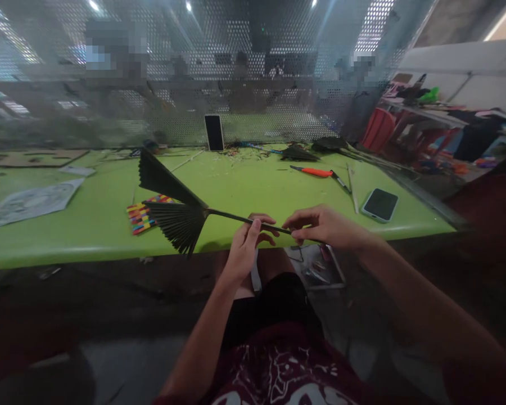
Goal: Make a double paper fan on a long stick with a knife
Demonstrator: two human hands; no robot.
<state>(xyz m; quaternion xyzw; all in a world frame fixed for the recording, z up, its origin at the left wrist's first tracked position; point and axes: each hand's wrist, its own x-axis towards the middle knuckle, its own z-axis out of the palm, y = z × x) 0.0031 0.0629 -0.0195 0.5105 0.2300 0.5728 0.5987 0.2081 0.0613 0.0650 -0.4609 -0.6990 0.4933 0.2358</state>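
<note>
A dark, pleated palm leaf (179, 216), spread in two fan-like halves, juts out to the left above the green table. Its long thin stem (230, 216) runs rightward through both hands. My left hand (247, 242) is closed round the middle of this stem, thumb on top. Further right, my right hand (320, 228) pinches the stem near its end between thumb and fingers. Part of a colourful block-patterned piece (141, 218) lies on the table behind the leaf, partly covered by it.
Across the green table (253, 180) lie an orange-handled knife (316, 172), a thin pale strip (352, 188), a phone (380, 205) and a printed sheet (34, 202). Another phone (214, 133) leans upright against the perforated screen (253, 101). More dark leaves (299, 152) lie at the back right.
</note>
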